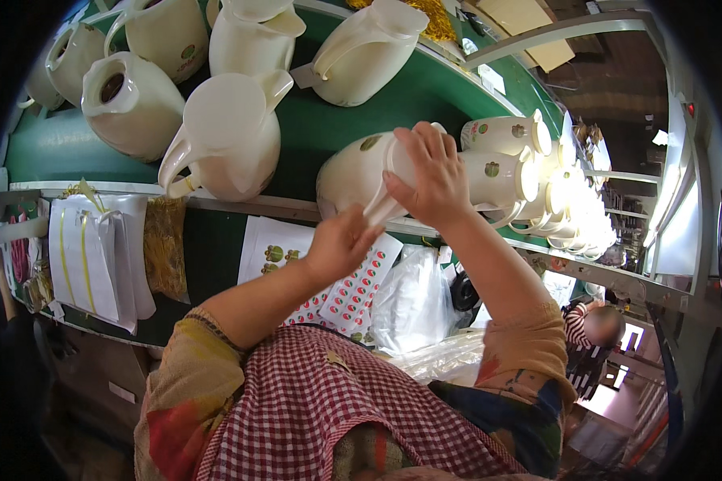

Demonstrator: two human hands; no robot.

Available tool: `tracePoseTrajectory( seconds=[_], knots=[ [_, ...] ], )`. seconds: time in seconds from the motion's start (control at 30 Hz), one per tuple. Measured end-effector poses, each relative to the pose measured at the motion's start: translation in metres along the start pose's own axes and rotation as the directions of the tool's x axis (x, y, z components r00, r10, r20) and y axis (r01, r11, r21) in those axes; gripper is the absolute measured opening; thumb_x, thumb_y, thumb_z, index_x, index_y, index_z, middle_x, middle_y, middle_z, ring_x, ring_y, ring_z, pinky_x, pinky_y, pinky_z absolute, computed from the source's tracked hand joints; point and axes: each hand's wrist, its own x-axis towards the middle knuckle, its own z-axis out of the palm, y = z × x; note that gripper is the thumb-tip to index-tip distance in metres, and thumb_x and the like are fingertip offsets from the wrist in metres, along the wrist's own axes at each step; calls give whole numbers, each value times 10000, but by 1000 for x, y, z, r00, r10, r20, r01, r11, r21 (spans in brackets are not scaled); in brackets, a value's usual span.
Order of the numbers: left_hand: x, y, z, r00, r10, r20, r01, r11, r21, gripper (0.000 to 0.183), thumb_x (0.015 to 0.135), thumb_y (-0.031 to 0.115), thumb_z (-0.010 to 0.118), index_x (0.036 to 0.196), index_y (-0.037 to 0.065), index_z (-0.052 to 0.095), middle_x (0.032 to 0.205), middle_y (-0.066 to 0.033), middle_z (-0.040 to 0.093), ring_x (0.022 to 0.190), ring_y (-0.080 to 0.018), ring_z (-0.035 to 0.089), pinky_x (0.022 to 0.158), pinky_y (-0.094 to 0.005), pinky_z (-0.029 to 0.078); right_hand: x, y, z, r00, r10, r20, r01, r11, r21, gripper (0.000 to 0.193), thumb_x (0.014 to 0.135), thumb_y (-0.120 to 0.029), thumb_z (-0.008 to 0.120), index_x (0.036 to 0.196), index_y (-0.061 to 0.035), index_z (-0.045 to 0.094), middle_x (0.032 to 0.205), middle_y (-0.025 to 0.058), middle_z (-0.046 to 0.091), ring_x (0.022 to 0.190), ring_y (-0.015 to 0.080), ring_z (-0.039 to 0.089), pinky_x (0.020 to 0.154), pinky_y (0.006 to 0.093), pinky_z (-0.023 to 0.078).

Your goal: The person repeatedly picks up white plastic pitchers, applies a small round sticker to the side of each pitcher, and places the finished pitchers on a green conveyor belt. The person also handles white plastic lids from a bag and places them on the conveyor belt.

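Observation:
A cream thermos jug [349, 176] stands on the green surface in front of me, with a small printed emblem on its side. My left hand [341, 248] is closed around the lower end of its handle. Over the jug's top lies my right hand [433, 176], thumb and fingers curled round the lid. The far side of the lid is hidden under those fingers. Sticker sheets [357, 290] with rows of small red and green marks lie just below my left hand.
Another lidded jug [229, 136] stands to the left, among several more without lids or with them. Further cream jugs [497, 170] line up at the right. A clear plastic bag [413, 301], white paper sheets [84, 256] and gold ties [165, 248] lie along the near ledge. A person [590, 337] is at the far right.

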Motion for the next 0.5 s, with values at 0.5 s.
tracePoseTrajectory(
  seconds=[0.5],
  knots=[
    [233,-32,-33,779,-48,-625,167,977,134,556,801,292,672,1253,18,499,1168,-199,587,1134,-378,525,986,-419,390,203,112,34,974,214,-76,-219,973,-70,760,718,-637,624,1289,-141,554,1288,148,556,1195,324,527,996,433,417]
  ],
)
